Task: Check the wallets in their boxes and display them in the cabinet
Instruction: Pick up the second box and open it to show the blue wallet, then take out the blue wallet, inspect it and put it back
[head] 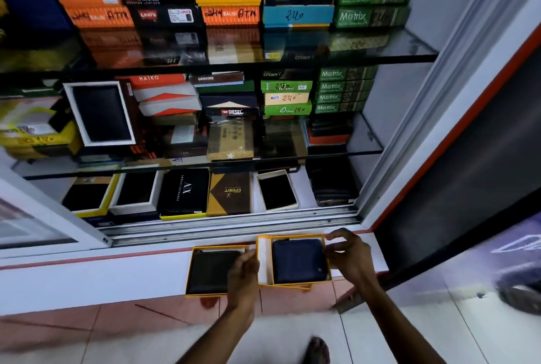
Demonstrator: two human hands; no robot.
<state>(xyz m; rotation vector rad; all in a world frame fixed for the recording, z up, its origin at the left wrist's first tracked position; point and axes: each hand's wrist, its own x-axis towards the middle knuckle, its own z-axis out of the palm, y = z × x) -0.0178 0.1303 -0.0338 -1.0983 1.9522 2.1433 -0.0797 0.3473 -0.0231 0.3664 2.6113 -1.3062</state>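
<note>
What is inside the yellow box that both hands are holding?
The yellow box held by the left hand and right hand contains a dark blue zip wallet. Whatever lies under the wallet is covered.

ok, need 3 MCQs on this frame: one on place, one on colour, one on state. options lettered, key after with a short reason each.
1. Where does the box with the black wallet lie?
A. On the ledge in front of the cabinet, left of the held box
B. On the top glass shelf
C. On the floor tiles

2. What colour is the wallet in the box that both hands hold?
A. Red
B. Dark blue
C. Green

3. What is the state of the held box?
A. Shut with a lid
B. Open and empty
C. Open, with the wallet lying in it

Key:
1 A: it rests on the white ledge, beside the left hand.
2 B: the wallet is navy inside the yellow rim.
3 C: no lid covers it; the right hand grips its right edge, the left hand its left edge.
</note>
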